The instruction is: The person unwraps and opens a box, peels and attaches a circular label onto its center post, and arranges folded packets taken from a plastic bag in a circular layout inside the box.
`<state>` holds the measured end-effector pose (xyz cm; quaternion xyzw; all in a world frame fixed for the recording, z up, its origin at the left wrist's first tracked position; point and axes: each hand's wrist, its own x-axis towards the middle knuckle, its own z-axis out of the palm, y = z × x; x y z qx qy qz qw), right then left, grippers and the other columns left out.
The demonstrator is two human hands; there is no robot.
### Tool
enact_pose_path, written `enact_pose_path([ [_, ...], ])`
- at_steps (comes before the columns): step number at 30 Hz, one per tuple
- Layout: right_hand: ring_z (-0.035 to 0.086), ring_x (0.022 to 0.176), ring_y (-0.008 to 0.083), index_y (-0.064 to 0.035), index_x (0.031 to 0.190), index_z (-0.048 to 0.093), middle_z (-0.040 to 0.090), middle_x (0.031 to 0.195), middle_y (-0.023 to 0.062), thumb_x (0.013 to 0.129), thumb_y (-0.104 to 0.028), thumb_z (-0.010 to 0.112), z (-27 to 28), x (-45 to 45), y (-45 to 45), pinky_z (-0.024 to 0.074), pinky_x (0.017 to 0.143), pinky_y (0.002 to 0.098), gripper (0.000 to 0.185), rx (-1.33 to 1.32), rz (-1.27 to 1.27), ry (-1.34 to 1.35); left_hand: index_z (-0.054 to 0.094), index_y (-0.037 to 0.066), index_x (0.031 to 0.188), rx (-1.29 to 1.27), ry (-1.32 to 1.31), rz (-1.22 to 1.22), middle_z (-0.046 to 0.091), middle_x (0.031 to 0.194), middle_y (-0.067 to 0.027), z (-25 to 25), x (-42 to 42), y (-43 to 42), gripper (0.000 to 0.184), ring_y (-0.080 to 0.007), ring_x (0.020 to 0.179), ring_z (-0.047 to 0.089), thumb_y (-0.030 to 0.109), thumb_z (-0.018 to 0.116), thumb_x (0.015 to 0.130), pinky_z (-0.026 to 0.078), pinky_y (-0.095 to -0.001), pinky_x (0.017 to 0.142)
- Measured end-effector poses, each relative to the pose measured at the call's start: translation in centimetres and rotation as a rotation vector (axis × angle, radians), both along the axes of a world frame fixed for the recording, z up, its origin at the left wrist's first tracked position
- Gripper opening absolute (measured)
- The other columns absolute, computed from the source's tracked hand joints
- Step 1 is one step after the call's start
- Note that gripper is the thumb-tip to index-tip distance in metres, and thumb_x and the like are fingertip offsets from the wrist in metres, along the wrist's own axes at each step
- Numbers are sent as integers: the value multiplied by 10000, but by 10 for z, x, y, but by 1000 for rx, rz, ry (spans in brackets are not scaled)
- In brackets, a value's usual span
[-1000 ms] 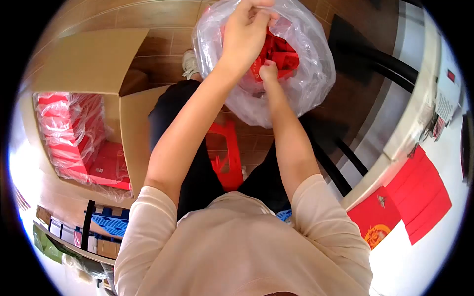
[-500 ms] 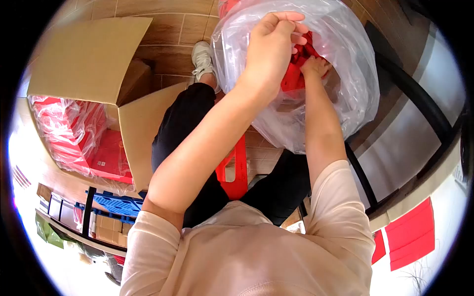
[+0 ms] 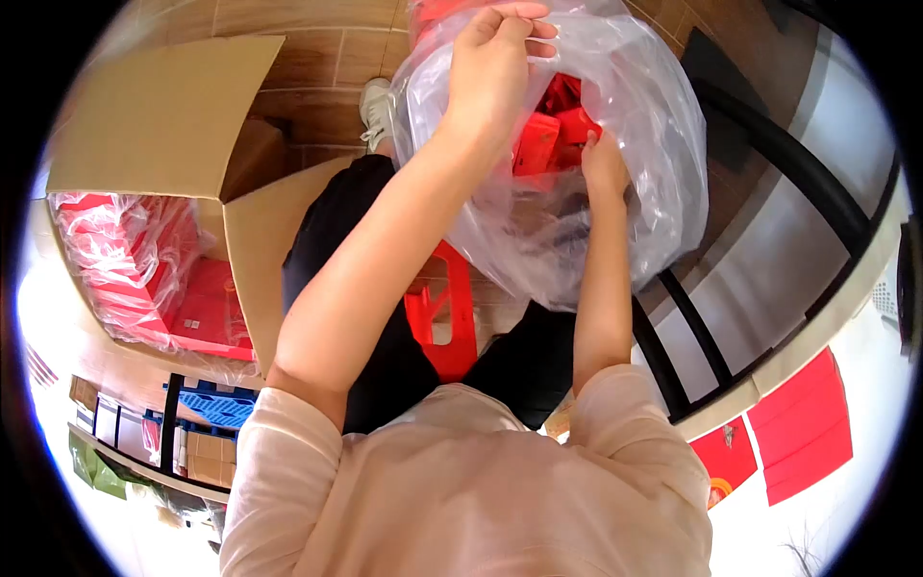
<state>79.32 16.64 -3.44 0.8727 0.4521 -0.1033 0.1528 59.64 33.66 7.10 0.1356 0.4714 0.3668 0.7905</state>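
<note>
Inside the clear plastic bag (image 3: 663, 144), red packaging pieces (image 3: 536, 144) are lying clustered. The right hand (image 3: 604, 165) is touching one at its edge; its fingers are partly hidden, so grip cannot be determined. Over the bag, the left hand (image 3: 500, 48) is hanging half-open, visibly unladen. Leftward, an open carton (image 3: 159, 111) is holding red boxes (image 3: 207, 303).

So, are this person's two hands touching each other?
Apart: the head view shows red pieces and plastic bag in the gap between the left hand and right hand.
</note>
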Motion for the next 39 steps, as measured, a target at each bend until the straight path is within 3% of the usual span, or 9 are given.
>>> enact_pose_path([
  [3,610,957,360,6,1090,579,614,1029,253,890,-294,531,117,-58,43,468,818,438,364,-17,-266,193,589,47,1065,2,119,-74,617,940,-27,17,-9,-3,221,-110,852,560,146,489,894,410,-229,751],
  [8,605,956,241,33,1135,547,630,1039,141,892,-196,576,122,-77,1,460,860,359,336,641,-544,740,552,23,1123,58,243,-171,601,1056,-42,20,-13,-31,302,-105,1011,517,208,545,883,393,-222,806],
  [10,589,982,192,16,1178,522,608,1096,108,917,-172,542,141,-85,-6,467,860,346,322,876,-1192,1111,483,18,1207,62,313,-201,547,1159,-78,21,-9,-45,456,-146,1062,489,288,604,860,393,-263,857],
  [15,601,943,212,-30,1176,527,612,1083,91,920,-206,542,161,-87,-34,505,789,362,311,965,-1473,1603,64,43,1427,212,84,-644,417,1327,-177,38,-3,-55,1082,-245,1226,421,461,760,711,336,-372,1023],
  [22,576,765,211,-8,1054,542,617,924,106,931,-198,493,172,-96,-49,465,637,312,232,919,-1571,2047,244,46,1384,294,-166,-659,483,1283,-123,50,3,-66,846,-219,1199,472,289,761,759,348,-367,1026],
  [29,580,839,182,-37,1059,558,616,991,89,933,-237,513,199,-98,-66,472,674,306,241,986,-1626,1701,491,39,1126,69,-175,-201,592,1022,-64,33,1,-40,503,-150,913,577,411,659,831,476,-301,820],
  [32,586,886,157,-41,1094,544,612,1039,67,943,-243,513,226,-107,-54,479,751,302,254,1160,-1418,1313,505,34,1100,-106,15,-342,596,989,-63,30,-11,-27,521,-131,831,575,455,648,829,489,-293,739],
  [35,553,887,105,9,1097,482,581,1029,65,938,-256,547,231,-108,-54,456,803,263,316,1276,-654,672,503,23,1113,-44,-6,-479,598,974,-69,39,-5,-48,555,-133,854,589,436,695,796,503,-301,742],
  [39,568,891,117,0,1105,488,581,1025,78,941,-246,538,233,-115,-42,464,800,264,299,1295,-542,453,412,37,1228,-79,-58,-612,589,1043,-92,37,0,-62,587,-174,928,602,245,727,778,517,-334,801],
])
